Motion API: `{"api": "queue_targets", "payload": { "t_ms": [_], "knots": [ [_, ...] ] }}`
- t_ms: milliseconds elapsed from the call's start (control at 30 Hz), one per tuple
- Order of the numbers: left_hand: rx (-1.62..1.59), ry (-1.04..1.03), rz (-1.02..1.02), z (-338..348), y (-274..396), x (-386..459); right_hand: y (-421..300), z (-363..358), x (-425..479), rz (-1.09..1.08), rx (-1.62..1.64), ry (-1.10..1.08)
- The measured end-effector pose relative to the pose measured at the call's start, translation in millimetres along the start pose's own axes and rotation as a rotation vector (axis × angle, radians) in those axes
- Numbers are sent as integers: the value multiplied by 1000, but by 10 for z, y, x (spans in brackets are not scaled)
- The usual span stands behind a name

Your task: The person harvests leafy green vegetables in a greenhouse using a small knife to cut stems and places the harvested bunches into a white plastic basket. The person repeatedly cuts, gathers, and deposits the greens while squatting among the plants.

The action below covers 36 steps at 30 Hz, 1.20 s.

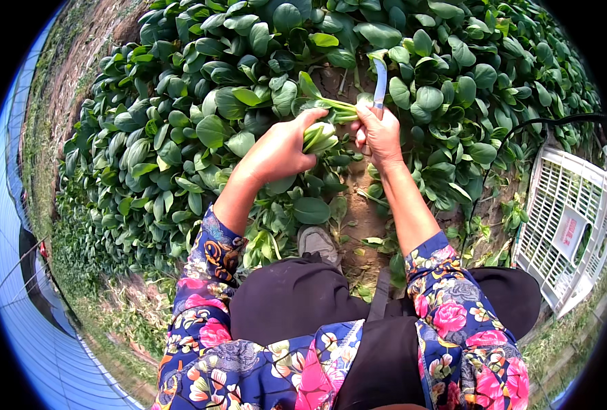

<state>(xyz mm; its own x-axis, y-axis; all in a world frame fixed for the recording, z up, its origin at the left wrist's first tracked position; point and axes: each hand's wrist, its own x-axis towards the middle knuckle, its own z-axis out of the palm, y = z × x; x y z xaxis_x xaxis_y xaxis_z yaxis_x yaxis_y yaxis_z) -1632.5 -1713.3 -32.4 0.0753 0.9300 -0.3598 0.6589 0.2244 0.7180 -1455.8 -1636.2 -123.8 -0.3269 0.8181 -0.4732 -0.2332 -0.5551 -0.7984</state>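
Observation:
My left hand (280,148) is closed around a leafy green plant, likely bok choy, whose pale stalk base (319,137) shows between thumb and fingers. In my right hand (381,136) is a knife with a curved blade (380,82), pointing away from me. A piece of leaf (377,53) lies at the blade's tip, on it or just behind it. The thumb and fingers of the right hand also pinch some thin green stems (342,110) that reach across towards the left hand. The knife's handle is mostly hidden by the right hand.
Dense leafy greens (180,123) grow ahead and on both sides. A strip of bare soil (362,205) with loose leaves runs between my arms. My shoe (317,243) stands beside it. At right are a white plastic crate (564,225) bearing writing and a dark cable or strap (549,120).

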Motion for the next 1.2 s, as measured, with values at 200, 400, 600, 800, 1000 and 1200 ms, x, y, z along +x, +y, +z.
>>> {"api": "queue_targets", "payload": {
  "t_ms": [200, 400, 600, 800, 1000, 1200],
  "knots": [
    [278, 462, 395, 51, 331, 71, -224, 22, -76, -130, -74, -119],
    [480, 180, 154, -22, -101, 752, 59, -6, 117, 130, -178, -89],
    [712, 96, -209, -341, -401, 1119, 591, 378, 680, -71, -718, -35],
    [716, 133, -280, -308, -651, 1055, 434, 609, 997, 262, -770, -60],
    [691, 148, -292, -318, -689, 1029, 537, 610, 1077, 315, -798, -97],
    [680, 163, -313, -305, -703, 1073, 505, 612, 1283, 356, -1122, -226]
  ]
}}
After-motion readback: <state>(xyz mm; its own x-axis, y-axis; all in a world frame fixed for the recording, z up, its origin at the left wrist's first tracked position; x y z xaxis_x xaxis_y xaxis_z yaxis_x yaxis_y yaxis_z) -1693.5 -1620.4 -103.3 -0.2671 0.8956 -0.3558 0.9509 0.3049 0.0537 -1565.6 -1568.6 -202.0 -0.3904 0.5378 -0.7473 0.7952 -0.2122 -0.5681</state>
